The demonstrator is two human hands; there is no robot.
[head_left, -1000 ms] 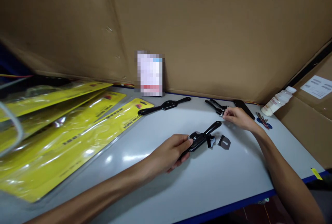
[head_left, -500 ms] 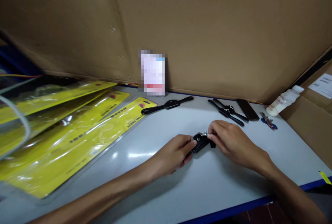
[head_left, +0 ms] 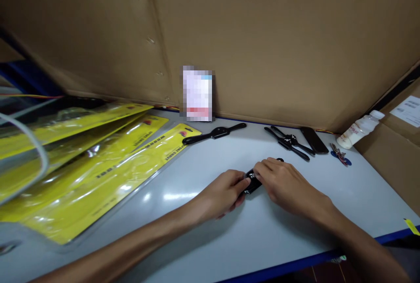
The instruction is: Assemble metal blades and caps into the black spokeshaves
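the right hand (head_left: 286, 183) has come in from the upper right of the frame, where a second ago it was picking at the pair of black tools (head_left: 289, 142) beside the phone (head_left: 314, 139). it now lies over the black hand tool (head_left: 252, 182) at centre frame. its fingers are curled down, with the tips pinching at the tool's middle. whether they also carry a small metal part is hidden. the left hand (head_left: 226, 191) has not let go: thumb and bent fingers stay closed on the near end of the same tool, pinning it to the table (head_left: 295, 235).

the small metal plate and the loose black piece that lay just right of the tool are out of sight now, covered by the right hand. only the tool's rounded far tip shows past the knuckles. so the work reads as having gone from fetching to fitting, with both hands on one tool, though the contact itself cannot be seen.

a single black tool (head_left: 215, 133) lies further back. the yellow blister packs (head_left: 98, 165) fill the left, and keys (head_left: 340, 157) and a bottle (head_left: 359, 129) sit at right.
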